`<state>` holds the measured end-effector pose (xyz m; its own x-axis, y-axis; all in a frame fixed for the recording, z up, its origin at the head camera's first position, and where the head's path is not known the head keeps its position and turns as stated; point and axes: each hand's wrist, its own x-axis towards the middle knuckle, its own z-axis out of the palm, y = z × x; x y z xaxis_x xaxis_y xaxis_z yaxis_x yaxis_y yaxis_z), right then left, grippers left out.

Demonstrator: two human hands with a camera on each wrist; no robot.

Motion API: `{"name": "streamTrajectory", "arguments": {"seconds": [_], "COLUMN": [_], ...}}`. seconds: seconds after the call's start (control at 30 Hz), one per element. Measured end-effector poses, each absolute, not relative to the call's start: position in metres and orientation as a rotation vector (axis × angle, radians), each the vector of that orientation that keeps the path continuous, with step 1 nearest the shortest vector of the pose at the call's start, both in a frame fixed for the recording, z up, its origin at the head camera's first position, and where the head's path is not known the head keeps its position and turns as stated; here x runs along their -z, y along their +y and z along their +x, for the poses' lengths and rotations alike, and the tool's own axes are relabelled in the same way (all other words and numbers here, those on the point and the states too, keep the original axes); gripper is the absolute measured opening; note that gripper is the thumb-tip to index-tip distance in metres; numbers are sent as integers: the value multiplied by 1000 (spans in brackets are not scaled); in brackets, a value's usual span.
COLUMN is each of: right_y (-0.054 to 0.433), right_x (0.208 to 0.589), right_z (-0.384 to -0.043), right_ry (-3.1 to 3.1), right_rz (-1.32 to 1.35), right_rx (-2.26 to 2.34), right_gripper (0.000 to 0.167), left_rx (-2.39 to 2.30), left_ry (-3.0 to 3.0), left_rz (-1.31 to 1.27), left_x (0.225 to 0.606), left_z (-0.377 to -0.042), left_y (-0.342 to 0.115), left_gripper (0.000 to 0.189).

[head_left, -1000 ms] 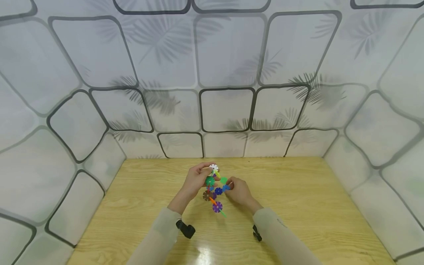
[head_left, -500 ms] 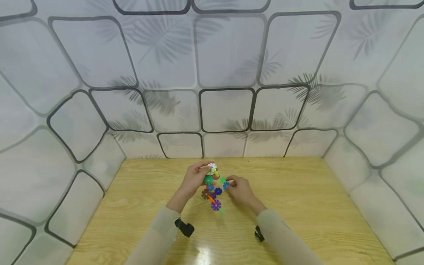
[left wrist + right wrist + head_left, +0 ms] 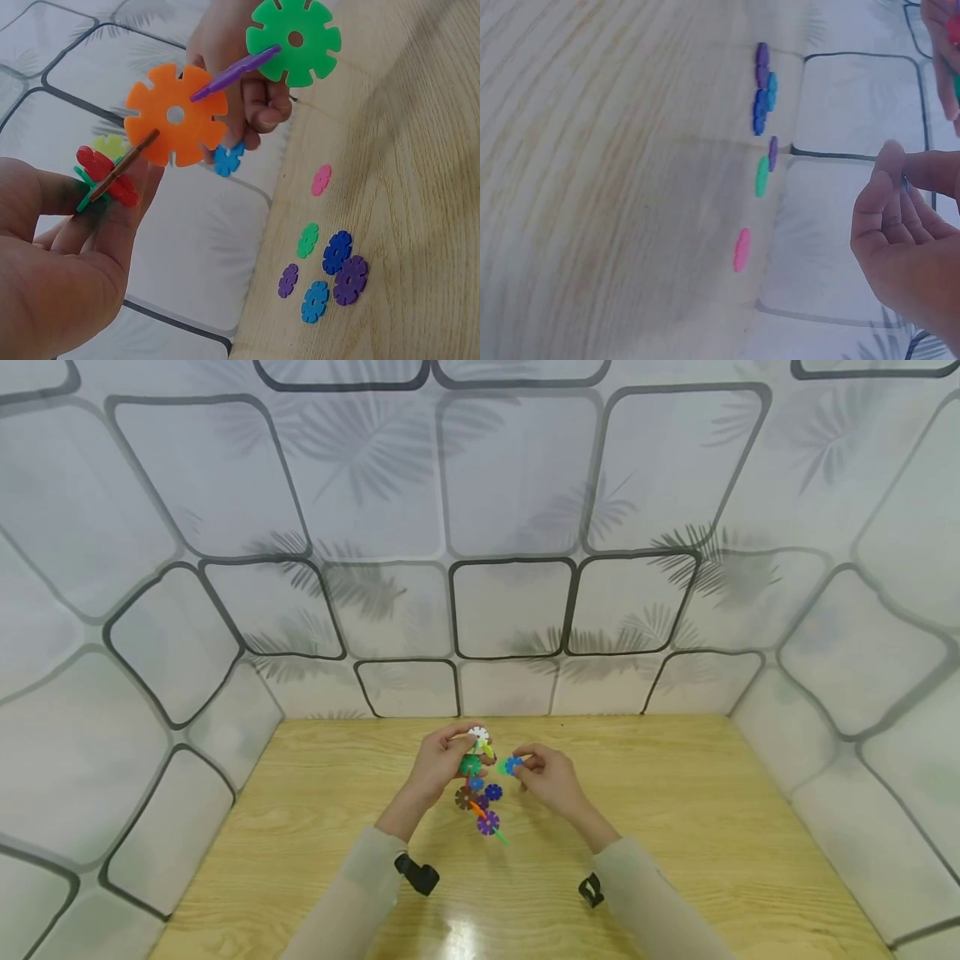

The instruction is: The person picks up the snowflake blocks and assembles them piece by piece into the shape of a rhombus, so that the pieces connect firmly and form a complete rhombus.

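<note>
Blue disc (image 3: 513, 765) pinched in the right hand (image 3: 553, 779) could slip if twisted — and the chain (image 3: 187, 135), gripped toward its far end by the left hand (image 3: 441, 764), might sag apart.

A wooden table (image 3: 675, 810) spanned the lower head view. Right of centre in the left wrist view lay a pink disc (image 3: 321, 180), below it a green disc (image 3: 308, 240), dark blue disc (image 3: 337, 253), large purple disc (image 3: 350, 280), small purple disc (image 3: 288, 280) and, lowest, light blue disc (image 3: 314, 302).
</note>
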<state>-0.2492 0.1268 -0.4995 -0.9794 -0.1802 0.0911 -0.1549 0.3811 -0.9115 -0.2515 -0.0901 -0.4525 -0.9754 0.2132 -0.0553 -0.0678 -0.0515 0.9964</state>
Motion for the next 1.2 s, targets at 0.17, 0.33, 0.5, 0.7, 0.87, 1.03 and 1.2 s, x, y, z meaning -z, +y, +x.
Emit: {"name": "streamTrajectory", "arguments": {"seconds": [0.17, 0.33, 0.5, 0.7, 0.87, 1.03, 1.2], "right_y": [128, 129, 129, 129, 127, 127, 123], "right_x": [494, 488, 483, 479, 476, 474, 470], "right_z": [-246, -242, -238, -235, -234, -232, -231], "right_ry": [2565, 2543, 2509, 2465, 2427, 2403, 2387], "right_rz": [-339, -382, -405, -453, -475, -490, -493], "right_rx": [1766, 1790, 1812, 1842, 1865, 1878, 1895], "right_gripper": [26, 28, 26, 26, 29, 28, 28], "left_rx": [-2148, -2162, -2157, -2154, -2155, -2148, -2152], "left_ry": [2036, 2046, 2046, 2033, 2038, 2058, 2056], "left_rz": [128, 102, 102, 123, 116, 91, 98], "left_x": [454, 453, 454, 453, 453, 453, 453], "left_z": [-253, -253, -253, -252, -252, -253, -253], "left_y": [-89, -87, -87, -88, -88, -87, -87], "left_gripper": [36, 35, 35, 36, 36, 35, 35]}}
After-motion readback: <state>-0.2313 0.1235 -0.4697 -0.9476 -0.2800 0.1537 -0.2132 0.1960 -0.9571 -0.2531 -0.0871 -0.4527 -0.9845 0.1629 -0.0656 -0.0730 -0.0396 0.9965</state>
